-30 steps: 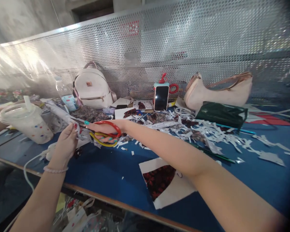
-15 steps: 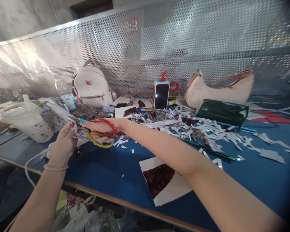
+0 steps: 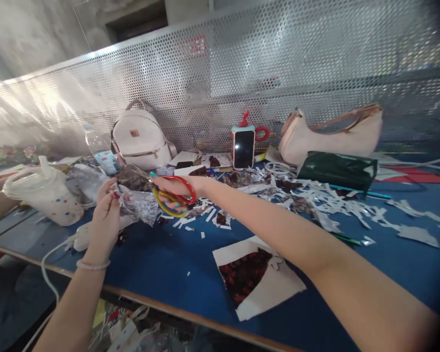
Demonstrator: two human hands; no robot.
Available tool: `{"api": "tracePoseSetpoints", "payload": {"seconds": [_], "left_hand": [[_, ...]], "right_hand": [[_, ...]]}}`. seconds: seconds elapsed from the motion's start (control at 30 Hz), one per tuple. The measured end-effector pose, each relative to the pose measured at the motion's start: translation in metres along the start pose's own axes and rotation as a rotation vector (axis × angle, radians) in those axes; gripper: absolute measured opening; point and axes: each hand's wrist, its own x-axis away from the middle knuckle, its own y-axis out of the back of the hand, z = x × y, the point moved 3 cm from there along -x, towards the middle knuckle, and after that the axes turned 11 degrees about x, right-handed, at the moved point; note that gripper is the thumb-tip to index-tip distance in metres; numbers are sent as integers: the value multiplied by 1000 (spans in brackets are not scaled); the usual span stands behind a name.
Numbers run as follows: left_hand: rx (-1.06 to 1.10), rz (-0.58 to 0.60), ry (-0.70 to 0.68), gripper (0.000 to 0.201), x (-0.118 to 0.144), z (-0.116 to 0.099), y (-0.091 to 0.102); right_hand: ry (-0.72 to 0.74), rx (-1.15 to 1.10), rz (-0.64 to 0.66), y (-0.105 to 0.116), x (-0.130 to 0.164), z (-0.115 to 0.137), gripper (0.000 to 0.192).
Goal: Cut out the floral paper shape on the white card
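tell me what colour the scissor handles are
One red, one yellow, on the scissors in the right hand; head view.

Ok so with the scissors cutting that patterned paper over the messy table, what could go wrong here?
The left hand holds the patterned paper close to the scissors in the right hand, so fingertips might get nicked. The lidded cup beside that hand could be knocked over.

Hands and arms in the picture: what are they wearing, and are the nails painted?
Both arms are bare, with no sleeves in view. The left hand has a thin, pale beaded bracelet around its wrist and dark red polish on its nails. The right hand has bright teal polish on its nails and nothing on its wrist. No rings or watch can be made out.
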Motion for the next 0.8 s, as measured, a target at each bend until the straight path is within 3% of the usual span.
{"api": "tracePoseSetpoints", "payload": {"seconds": [0.13,0.27,0.4,0.57,0.67,0.77,0.8], "left_hand": [[-148,37,-133,28,2,-31,-8],[-121,152,-87,29,-1,-61,-33],[-55,377,28,30,-8,-84,-76],[101,543,-64,28,-10,-115,-135],[370,602,159,26,1,-124,-168],[821,674,617,17,23,-129,-194],[882,703,691,17,30,-132,-199]], "right_hand": [[-41,148,-108,7,41,-17,58],[-313,452,-459,19,85,-39,53],[-670,870,-661,27,136,-57,40],[-858,934,-681,23,198,-75,26],[-904,962,-704,18,225,-79,25],[-913,987,-752,13,241,-77,25],[-908,991,-770,12,244,-75,25]]}}
